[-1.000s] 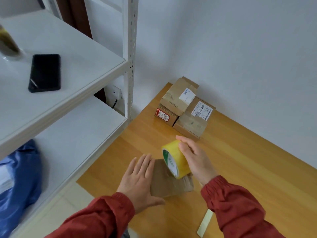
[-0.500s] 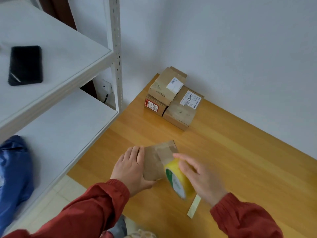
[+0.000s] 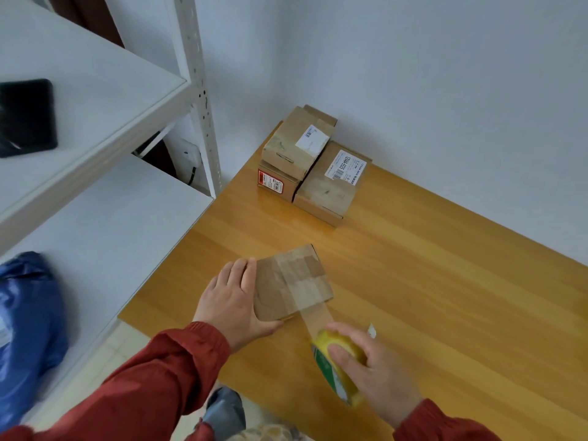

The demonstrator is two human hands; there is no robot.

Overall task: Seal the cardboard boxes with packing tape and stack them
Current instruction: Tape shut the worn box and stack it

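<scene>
Moved: since half a second ago the right hand [image 3: 372, 374] has pulled the tape roll [image 3: 331, 340] off the small box [image 3: 286, 281] toward the near edge of the tabletop [image 3: 429, 281]. A strip of tape [image 3: 313, 316] now stretches from the box to the roll. The left hand [image 3: 235, 300] has stayed at the box's left side.
Surroundings: three more boxes sit in the far corner against the wall. The top box [image 3: 296, 141] rests on a red-labelled box [image 3: 275, 183], and a flat box [image 3: 331, 186] with a white label lies just beside them on the right. A white shelf rack [image 3: 95, 100] stands to the left, with a black phone [image 3: 25, 117] on the upper shelf and a blue bag [image 3: 28, 329] on the lower one. A small paper scrap [image 3: 371, 331] lies on the tabletop just beyond the right hand.
In the way: the right hand's fingers cover part of the roll, and the left palm hides the box's left face.
Left grip: the fingers lie nearly straight along the box's left edge, while the thumb hooks under its near corner, bracing it.
Right grip: clenched around the yellow roll, with fingers over its outer rim; the image is somewhat blurred.
Box: flat on the tabletop near its front-left corner, well apart from the stacked boxes, with tape laid across its top.
</scene>
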